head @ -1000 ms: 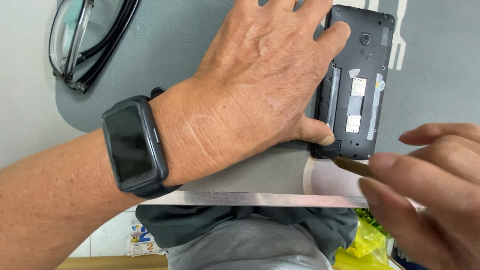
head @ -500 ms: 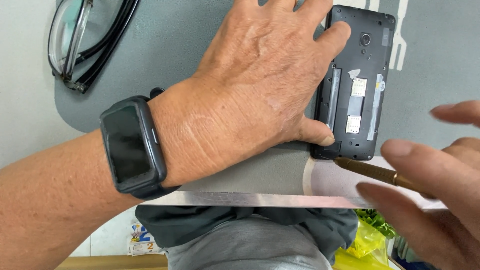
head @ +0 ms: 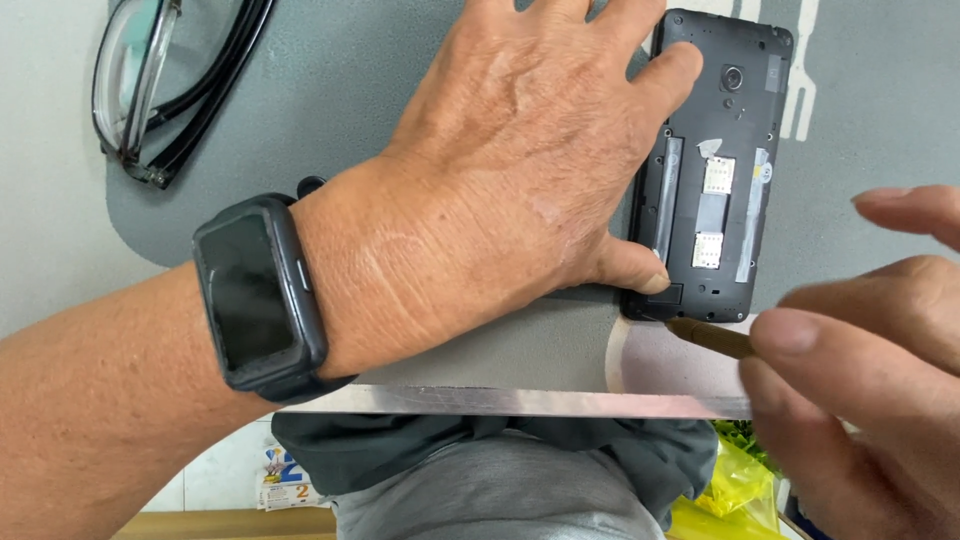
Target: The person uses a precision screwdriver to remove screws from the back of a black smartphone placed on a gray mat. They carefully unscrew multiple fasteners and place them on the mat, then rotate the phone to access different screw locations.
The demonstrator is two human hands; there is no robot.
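A black phone (head: 715, 170) with its back cover off lies on a grey mat (head: 330, 120), its card slots and camera lens showing. My left hand (head: 500, 190) lies flat on the mat and presses against the phone's left side, thumb at its lower corner and index finger at its top. A black smartwatch (head: 255, 295) sits on that wrist. My right hand (head: 860, 370) holds a thin brass-coloured tool (head: 712, 338), whose tip touches the phone's bottom left corner.
Folded black-framed glasses (head: 165, 80) lie at the mat's upper left. The table's metal edge (head: 520, 402) runs along the bottom, with grey clothing and a yellow bag (head: 735, 490) below it.
My right hand has shifted slightly right and opened its fingers a little, exposing more of the brass tool. The left hand and the phone have stayed in place.
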